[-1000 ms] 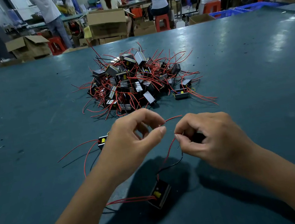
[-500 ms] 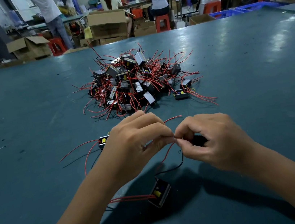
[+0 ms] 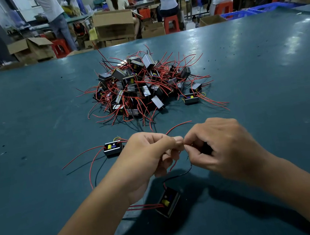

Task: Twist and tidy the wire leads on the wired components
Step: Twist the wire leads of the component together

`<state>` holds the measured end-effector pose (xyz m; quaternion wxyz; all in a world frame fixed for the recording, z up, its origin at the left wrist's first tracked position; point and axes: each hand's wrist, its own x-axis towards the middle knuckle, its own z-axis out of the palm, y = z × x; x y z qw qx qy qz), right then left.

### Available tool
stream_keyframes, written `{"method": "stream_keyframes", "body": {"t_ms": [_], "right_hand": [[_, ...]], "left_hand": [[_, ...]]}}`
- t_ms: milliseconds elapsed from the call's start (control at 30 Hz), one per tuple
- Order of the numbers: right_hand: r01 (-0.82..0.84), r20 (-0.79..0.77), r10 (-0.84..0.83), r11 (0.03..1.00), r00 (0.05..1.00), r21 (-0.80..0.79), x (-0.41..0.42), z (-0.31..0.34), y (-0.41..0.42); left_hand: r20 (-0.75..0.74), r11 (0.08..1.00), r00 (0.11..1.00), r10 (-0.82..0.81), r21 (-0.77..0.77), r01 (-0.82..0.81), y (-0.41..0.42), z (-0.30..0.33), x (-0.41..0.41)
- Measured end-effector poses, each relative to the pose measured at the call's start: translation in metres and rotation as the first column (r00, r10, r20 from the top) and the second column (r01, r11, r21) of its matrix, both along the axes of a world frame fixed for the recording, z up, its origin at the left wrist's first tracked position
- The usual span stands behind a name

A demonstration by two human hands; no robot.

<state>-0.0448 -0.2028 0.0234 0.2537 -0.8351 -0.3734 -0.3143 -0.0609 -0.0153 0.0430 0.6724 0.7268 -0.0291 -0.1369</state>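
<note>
One broad teal table point(image 3: 31, 118) fills most of the view, its far edge running across the top at twelve o'clock. Beyond that edge are cardboard boxes point(image 3: 114, 24), red stools point(image 3: 171, 23) and seated people, all blurred. Near the table's middle, toward twelve o'clock from the hands, lies a heap of small black boxes point(image 3: 142, 87) with red wires sticking out every way. At about ten o'clock from the hands a single black box point(image 3: 113, 148) lies flat, its long side running left to right and its red leads trailing off toward eight o'clock.

The left hand point(image 3: 146, 158) and the right hand point(image 3: 220, 148) meet fingertip to fingertip above the table. Both are curled, and each pinches the same red wire point(image 3: 177, 127) between thumb and forefinger; its free end arcs up and away toward one o'clock. Below the pinch, a red and a black lead drop toward six o'clock to a black box point(image 3: 169, 202) with a yellow part on its face. That box is tilted, its long axis running from seven to one o'clock, and two more red leads leave it toward nine o'clock, passing under the left wrist.
</note>
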Motion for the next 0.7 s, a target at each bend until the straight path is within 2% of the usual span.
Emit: {"method": "stream_keyframes", "body": {"t_ms": [133, 267, 533, 700], "right_hand": [[0.066, -0.116, -0.059, 0.996, 0.991, 0.06, 0.001, 0.0, -0.002], [0.108, -0.173, -0.094, 0.991, 0.98, 0.074, 0.002, -0.001, -0.002], [0.115, -0.214, -0.092, 0.989, 0.972, 0.097, 0.002, 0.0, -0.002], [0.085, -0.203, -0.065, 0.992, 0.977, 0.092, -0.001, 0.0, -0.002]], "left_hand": [[0.223, 0.991, 0.975, 0.013, 0.127, -0.042, 0.004, 0.004, -0.003], [0.45, 0.934, 0.893, 0.019, 0.31, -0.176, 0.003, 0.004, -0.007], [0.475, 0.927, 0.877, -0.075, 0.357, -0.114, 0.003, -0.002, -0.012], [0.714, 0.847, 0.675, -0.188, 0.466, -0.257, 0.011, -0.001, -0.001]]}}
